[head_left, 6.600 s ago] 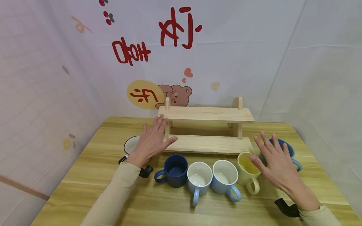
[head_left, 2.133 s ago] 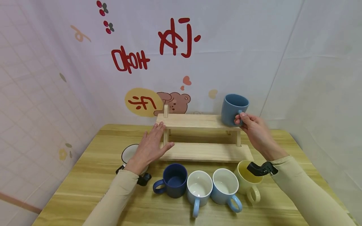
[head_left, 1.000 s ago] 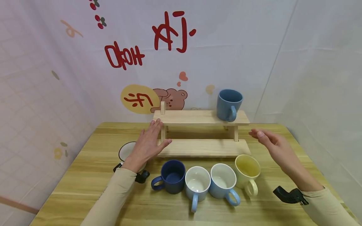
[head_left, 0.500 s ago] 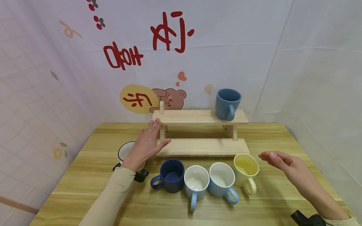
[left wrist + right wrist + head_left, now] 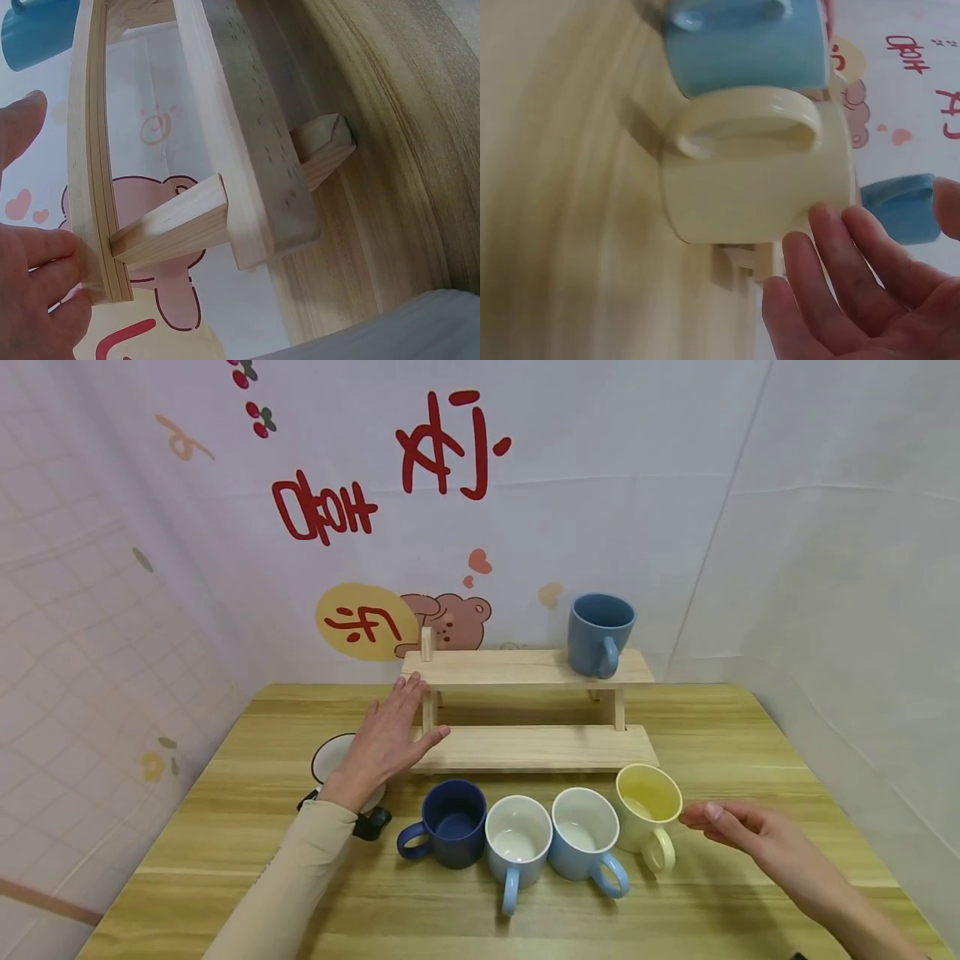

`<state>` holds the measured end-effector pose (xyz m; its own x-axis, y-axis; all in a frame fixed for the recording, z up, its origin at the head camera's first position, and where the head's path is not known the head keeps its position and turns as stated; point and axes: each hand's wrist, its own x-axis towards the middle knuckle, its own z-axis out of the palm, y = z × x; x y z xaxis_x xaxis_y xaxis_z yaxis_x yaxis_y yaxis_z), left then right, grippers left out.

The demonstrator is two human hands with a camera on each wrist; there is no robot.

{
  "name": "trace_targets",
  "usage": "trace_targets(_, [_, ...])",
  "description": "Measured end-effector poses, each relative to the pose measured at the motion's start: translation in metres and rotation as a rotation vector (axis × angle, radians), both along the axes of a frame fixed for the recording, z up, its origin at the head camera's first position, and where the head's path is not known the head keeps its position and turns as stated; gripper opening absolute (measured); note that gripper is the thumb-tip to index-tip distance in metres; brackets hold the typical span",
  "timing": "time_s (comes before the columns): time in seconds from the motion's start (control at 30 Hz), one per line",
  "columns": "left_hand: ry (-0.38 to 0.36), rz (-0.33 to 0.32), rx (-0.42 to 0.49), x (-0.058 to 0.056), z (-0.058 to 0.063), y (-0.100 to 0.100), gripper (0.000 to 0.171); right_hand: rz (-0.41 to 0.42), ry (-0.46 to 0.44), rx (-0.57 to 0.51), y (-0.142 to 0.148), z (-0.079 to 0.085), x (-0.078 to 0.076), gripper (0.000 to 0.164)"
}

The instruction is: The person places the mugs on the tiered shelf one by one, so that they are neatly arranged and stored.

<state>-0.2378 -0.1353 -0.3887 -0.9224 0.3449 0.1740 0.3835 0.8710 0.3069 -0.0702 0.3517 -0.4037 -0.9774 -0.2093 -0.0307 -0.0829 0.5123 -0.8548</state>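
My left hand lies with straight fingers against the left end of the upper board of a two-tier wooden shelf; the left wrist view shows the fingertips touching the board's edge. Just right of the pale yellow mug is my right hand, fingers loosely extended and holding nothing. In the right wrist view its fingertips are close to the yellow mug's wall; contact is unclear. A grey-blue mug stands upright on the right part of the upper board, handle toward me.
Left of the yellow mug, in a row before the shelf, stand two light-blue mugs with white insides and a dark blue mug. A white dark-rimmed mug is partly hidden behind my left wrist. White cloth walls surround the wooden table.
My right hand took the grey-blue mug from the table's right side, set it on the upper board and let go. It then came down beside the yellow mug. The left hand stayed at the shelf.
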Motion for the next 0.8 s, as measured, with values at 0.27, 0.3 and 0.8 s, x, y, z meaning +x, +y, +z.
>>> trace_targets(0.27, [-0.011,-0.002,0.002,0.0,-0.001,-0.002,0.093,0.115,-0.103,-0.048,-0.007,-0.018,0.002,0.039])
trace_targets(0.3, [-0.013,-0.003,0.002,0.0,-0.001,-0.002,0.094,0.133,-0.107,-0.06,-0.007,-0.021,0.002,0.039])
trace_targets(0.8, [0.017,-0.005,-0.008,0.0,-0.002,-0.001,0.093,0.149,-0.158,-0.082,-0.024,-0.034,-0.004,0.038])
